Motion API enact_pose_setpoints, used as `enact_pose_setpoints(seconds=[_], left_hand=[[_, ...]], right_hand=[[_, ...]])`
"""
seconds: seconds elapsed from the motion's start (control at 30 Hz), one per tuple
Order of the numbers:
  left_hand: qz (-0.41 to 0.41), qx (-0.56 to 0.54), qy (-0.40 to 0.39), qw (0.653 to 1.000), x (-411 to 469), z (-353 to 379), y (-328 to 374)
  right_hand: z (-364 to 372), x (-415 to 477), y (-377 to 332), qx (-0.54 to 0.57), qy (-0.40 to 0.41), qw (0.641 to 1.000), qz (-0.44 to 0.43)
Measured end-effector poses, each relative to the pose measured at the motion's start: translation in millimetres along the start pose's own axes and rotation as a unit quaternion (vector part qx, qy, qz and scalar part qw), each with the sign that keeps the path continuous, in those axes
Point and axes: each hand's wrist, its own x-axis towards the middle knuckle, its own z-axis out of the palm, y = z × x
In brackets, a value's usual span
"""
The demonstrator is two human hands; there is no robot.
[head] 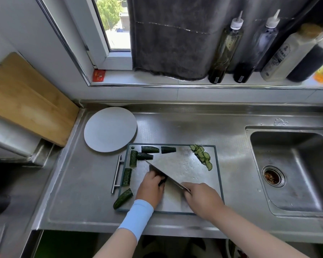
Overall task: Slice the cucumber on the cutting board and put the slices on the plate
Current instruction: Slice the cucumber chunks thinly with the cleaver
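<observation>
**Wet cucumber, firm but slick**

My left hand [151,185] is curled shut on a cucumber piece [162,180] at lower centre of the steel cutting board [183,164]; my right hand [201,197] grips the cleaver [164,175]. I judge it stiff, slippery: pin from above. The plate [110,129], upper left, is bare

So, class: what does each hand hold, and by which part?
Right hand grips the steel cleaver by its handle; left hand pins a dark cucumber piece, mostly hidden.
</observation>
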Motion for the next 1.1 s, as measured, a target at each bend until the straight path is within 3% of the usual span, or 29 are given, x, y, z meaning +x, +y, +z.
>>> enact_pose_setpoints(seconds=[0.43,1.1], left_hand=[[0.043,0.002,0.076,0.996,-5.5,5.9,-4.4],[0.013,0.003,0.061,0.998,-5.6,-2.2,3.0]], right_hand=[[7.2,0.8,-7.3,-0.057,0.013,0.998,0.001],[1.9,-9.8,-11.8,-0.080,0.030,0.996,-0.017]])
